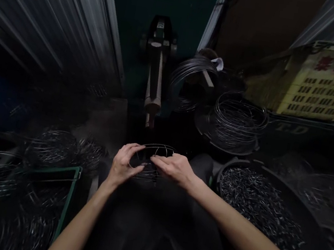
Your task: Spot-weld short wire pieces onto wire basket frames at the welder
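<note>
A round wire frame (pixel 159 146) of thin metal is held between my hands, low in front of the machine. My left hand (pixel 124 161) curls around its left side, thumb and fingers closed on the wire. On the right, my right hand (pixel 175 168) pinches the wire with fingers pointing left. A smaller curved piece of wire stands up between the hands. Straight ahead is a machine arm (pixel 156 75) with a blunt tip, on a dark green machine body (pixel 127 19). Dark cloth over my lap lies under the wire frame.
Wire coils (pixel 191 75) hang right of the machine arm, and wire rings (pixel 239 120) lie on a round tray. A large basin (pixel 227 163) of small metal pieces stands at right. A green-rimmed crate (pixel 70 194) with wire parts is at left. A yellow crate (pixel 318 91) sits back right.
</note>
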`<state>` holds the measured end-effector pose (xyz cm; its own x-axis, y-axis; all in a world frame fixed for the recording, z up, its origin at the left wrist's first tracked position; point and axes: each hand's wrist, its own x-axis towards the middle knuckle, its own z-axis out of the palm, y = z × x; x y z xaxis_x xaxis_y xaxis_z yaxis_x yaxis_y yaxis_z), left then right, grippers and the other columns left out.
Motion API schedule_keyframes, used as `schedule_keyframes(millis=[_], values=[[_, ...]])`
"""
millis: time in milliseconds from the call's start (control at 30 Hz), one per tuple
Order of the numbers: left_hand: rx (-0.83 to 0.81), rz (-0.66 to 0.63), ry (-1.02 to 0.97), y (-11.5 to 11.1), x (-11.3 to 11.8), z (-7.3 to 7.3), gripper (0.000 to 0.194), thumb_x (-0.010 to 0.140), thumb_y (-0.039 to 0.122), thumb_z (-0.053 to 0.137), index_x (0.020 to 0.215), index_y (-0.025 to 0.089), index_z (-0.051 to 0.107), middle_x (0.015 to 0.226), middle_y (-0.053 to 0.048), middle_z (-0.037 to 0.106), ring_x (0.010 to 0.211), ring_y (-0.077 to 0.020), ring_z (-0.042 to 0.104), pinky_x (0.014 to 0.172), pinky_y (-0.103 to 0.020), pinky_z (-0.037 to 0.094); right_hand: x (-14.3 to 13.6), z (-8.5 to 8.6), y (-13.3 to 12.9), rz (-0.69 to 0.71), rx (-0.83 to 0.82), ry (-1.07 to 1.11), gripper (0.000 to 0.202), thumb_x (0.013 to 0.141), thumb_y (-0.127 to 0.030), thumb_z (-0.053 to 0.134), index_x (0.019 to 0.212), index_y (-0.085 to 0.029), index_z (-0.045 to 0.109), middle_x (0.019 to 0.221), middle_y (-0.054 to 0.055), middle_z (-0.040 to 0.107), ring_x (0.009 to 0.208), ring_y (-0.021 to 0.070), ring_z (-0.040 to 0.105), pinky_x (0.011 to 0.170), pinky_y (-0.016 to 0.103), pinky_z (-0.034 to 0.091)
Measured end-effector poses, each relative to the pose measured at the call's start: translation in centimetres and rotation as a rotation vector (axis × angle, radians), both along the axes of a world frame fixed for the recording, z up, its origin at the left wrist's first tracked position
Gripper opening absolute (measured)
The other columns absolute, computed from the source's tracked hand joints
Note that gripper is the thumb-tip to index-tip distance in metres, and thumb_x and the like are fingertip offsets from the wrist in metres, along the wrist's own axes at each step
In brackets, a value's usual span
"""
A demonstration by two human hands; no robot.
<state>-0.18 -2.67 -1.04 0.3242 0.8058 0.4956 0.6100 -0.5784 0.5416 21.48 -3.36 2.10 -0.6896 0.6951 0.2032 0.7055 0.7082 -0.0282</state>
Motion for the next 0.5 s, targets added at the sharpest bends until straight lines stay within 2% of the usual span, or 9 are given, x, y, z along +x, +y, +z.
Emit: schedule_keyframes(millis=[167, 267, 500], values=[[-0.009, 0.007, -0.064, 0.3, -0.4, -0.3, 0.046, 0.072, 0.022, 0.068, 0.115, 0.021, 0.053, 0.110, -0.008, 0.060, 0.105, -0.0223, 0.057, 0.090, -0.039, 0.050, 0.5, -0.5, 1.1, 0.151, 0.274, 0.040, 0.025, 0.092, -0.014, 0.046, 0.109, -0.022, 0.064, 0.106, 0.002, 0.069, 0.062, 0.0085, 0.057, 0.054, 0.025, 0.035], [-0.052, 0.020, -0.082, 0.5, -0.4, -0.3, 0.045, 0.073, 0.023, 0.068, 0.115, 0.021, 0.052, 0.111, -0.008, 0.059, 0.106, -0.0224, 0.057, 0.091, -0.039, 0.051, 0.6, -0.3, 1.5, 0.194, 0.396, 0.104, 0.025, 0.092, -0.011, 0.047, 0.105, -0.022, 0.065, 0.105, 0.001, 0.069, 0.058, 0.0071, 0.053, 0.054, 0.025, 0.034], [-0.014, 0.019, -0.113, 1.2, -0.5, -0.5, 0.047, 0.071, 0.021, 0.069, 0.115, 0.021, 0.052, 0.110, -0.008, 0.058, 0.104, -0.0224, 0.057, 0.090, -0.039, 0.051, 0.3, -0.7, 2.1, 0.174, 0.439, 0.147, 0.023, 0.089, -0.010, 0.051, 0.099, -0.022, 0.066, 0.103, -0.001, 0.070, 0.054, 0.0058, 0.048, 0.053, 0.026, 0.031]])
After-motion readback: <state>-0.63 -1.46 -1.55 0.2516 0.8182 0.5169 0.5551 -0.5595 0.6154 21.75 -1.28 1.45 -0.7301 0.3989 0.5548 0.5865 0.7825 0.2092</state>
